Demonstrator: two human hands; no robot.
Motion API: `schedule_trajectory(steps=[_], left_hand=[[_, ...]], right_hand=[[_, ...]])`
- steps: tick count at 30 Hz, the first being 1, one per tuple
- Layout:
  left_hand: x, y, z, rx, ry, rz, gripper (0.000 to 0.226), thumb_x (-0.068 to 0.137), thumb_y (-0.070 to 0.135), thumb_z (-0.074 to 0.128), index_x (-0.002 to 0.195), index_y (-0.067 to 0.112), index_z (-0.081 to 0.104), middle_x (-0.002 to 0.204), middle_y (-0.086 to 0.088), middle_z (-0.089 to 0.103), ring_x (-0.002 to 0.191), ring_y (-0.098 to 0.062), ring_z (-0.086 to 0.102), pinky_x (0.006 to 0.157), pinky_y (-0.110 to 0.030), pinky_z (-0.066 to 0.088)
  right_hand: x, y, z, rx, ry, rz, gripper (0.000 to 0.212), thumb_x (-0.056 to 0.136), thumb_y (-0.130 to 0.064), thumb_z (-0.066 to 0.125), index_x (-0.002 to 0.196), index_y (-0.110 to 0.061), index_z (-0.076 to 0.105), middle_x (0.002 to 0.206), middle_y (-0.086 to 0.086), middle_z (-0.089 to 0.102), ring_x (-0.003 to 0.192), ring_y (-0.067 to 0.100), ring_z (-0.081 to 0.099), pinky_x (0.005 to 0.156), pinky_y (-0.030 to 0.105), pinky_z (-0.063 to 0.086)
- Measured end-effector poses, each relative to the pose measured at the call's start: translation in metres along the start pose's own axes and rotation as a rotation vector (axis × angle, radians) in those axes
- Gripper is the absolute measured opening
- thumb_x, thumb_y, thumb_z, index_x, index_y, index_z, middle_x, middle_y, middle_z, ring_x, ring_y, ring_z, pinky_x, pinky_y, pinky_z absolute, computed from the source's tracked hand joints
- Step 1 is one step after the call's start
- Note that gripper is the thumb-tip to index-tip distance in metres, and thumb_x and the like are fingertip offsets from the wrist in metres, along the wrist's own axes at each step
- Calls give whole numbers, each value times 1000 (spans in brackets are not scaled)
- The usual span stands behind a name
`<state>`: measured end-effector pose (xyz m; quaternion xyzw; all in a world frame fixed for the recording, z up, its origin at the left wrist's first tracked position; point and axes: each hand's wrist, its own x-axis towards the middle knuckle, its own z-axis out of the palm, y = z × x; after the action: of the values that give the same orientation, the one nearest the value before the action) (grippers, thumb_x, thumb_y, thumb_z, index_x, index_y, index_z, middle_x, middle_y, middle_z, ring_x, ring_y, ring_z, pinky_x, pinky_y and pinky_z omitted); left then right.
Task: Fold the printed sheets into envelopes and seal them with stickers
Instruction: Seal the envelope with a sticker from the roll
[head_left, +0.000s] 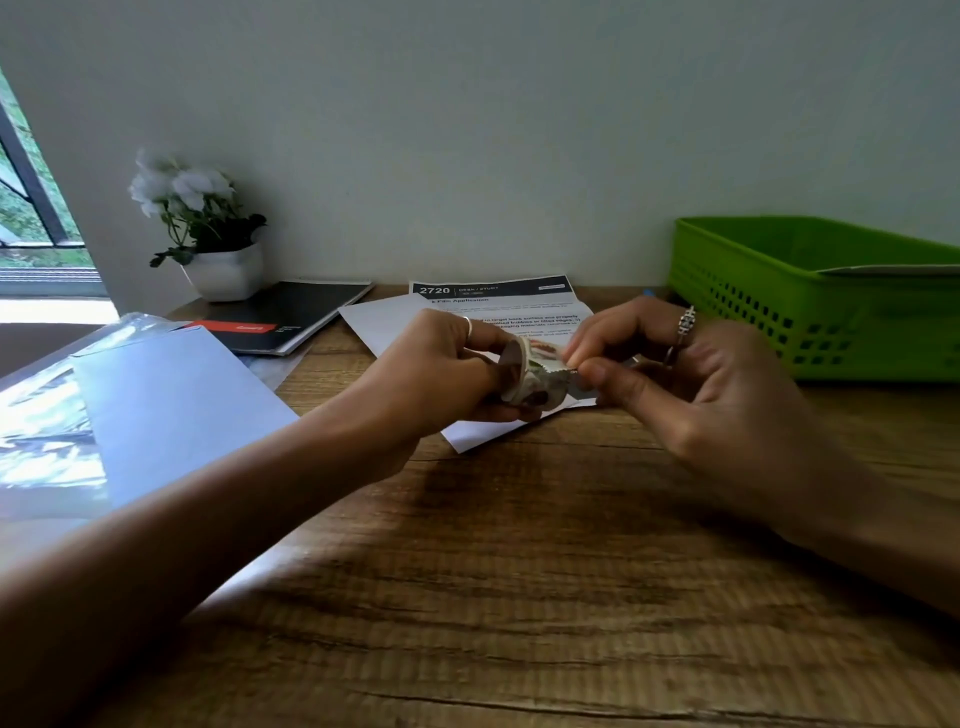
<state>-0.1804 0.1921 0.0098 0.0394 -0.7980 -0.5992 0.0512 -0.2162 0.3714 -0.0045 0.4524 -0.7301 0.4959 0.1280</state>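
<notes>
A wooden desk (519, 597) with dark, streaky grain carries everything. At its left edge lie a large pale blue-white sheet (176, 410) and a glossy clear plastic sleeve (47, 415) under it. At the far right corner stands a green plastic basket (810, 306) with rows of slots in its wall and a white paper resting inside. Toward the far left corner lies a black notebook (291, 317) with a red label whose writing is too blurred to read, and behind it a white pot of white flowers (208, 234). At the far edge's middle lies the printed sheet (493, 306), headed "2720" and "Film Application", over a white envelope (483, 426). Above them the left hand (441, 374) grips a curled roll of stickers (530, 379), fingers wrapped round it. The right hand (691, 384), wearing a ring, pinches the roll's free end between thumb and forefinger.
</notes>
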Motion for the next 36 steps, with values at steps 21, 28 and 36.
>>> schedule_trajectory(steps=[21, 28, 36], left_hand=[[2, -1, 7, 50, -37, 2, 13, 91, 11, 55, 95, 11, 67, 82, -6, 72, 72, -16, 71, 57, -17, 55], [17, 5, 27, 177, -9, 119, 13, 91, 10, 56, 87, 12, 69, 76, -8, 72, 63, -17, 71, 60, -20, 57], [38, 24, 73, 577, -26, 312, 20, 82, 9, 64, 102, 9, 70, 92, -6, 72, 74, -17, 69, 73, -30, 58]], right_hand=[[7, 1, -4, 269, 81, 224, 19, 80, -2, 67, 90, -14, 57, 73, 1, 65, 67, 12, 66, 60, 24, 55], [14, 9, -11, 166, 185, 366, 28, 77, -7, 73, 91, -19, 52, 83, 0, 60, 72, 16, 63, 72, 41, 58], [30, 18, -47, 37, 447, 382, 23, 81, -18, 68, 84, -26, 46, 96, 12, 62, 94, 31, 64, 72, 37, 54]])
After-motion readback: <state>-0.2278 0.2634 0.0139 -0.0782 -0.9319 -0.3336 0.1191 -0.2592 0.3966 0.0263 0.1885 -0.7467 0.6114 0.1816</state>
